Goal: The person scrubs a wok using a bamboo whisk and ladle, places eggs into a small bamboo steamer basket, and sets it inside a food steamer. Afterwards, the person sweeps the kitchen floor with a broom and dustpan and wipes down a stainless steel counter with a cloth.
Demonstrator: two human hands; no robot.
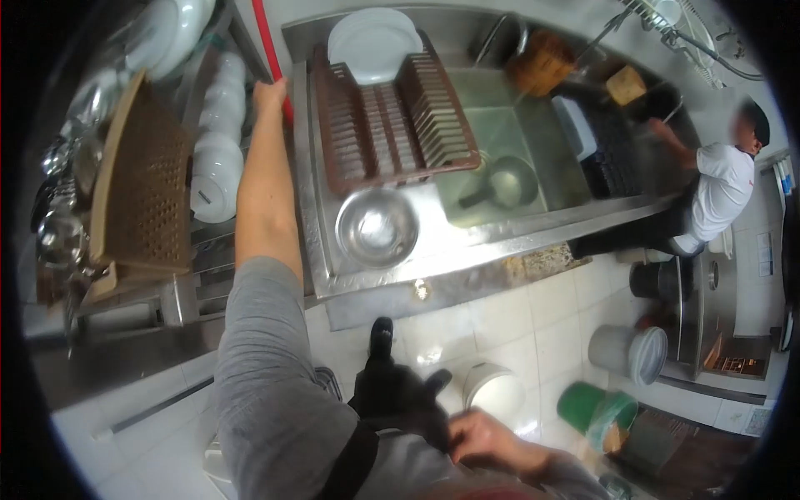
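My left arm reaches forward, and my left hand is wrapped round a red pole that stands between the dish rack shelf and the sink counter. The pole's upper end runs out of view. Low in front of my body, my right hand is closed with its fingers curled; whatever it may hold is hidden. Beside the left forearm, stacked white bowls sit on the shelf. On the counter to the right is a brown dish rack bearing white plates.
A metal bowl rests on the counter edge. The water-filled sink holds a dark-handled pan. A co-worker in a white shirt reaches into the far end. White and green buckets stand on the tiled floor.
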